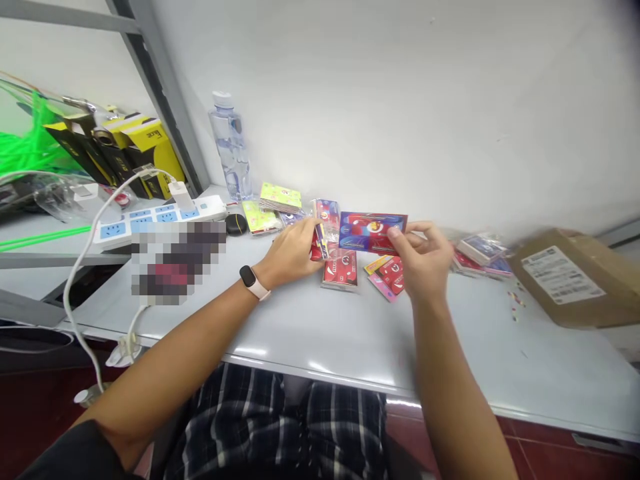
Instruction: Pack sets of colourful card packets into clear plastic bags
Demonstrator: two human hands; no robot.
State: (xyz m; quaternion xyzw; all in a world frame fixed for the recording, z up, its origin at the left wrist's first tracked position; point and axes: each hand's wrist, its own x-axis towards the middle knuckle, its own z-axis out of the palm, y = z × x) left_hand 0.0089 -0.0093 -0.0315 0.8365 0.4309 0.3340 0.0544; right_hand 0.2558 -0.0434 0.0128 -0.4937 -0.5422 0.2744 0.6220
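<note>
My right hand [429,252] pinches a flat blue and red printed card [365,231] by its right end and holds it up above the table. My left hand [293,248], with a watch band on the wrist, is closed on a small red and purple printed piece [320,243], mostly hidden by the fingers. Below the hands lie a stack of red printed cards [340,270] and some red, yellow and pink cards [387,275]. Behind my left hand are a blue and red packet [327,210] and green card stacks [280,197].
A water bottle [231,150] stands by the wall, with a round black case [236,225] and a white power strip [150,220] to its left. On the right are wrapped card stacks [481,250] and a cardboard box [575,277]. Yellow-black boxes [150,147] stand far left.
</note>
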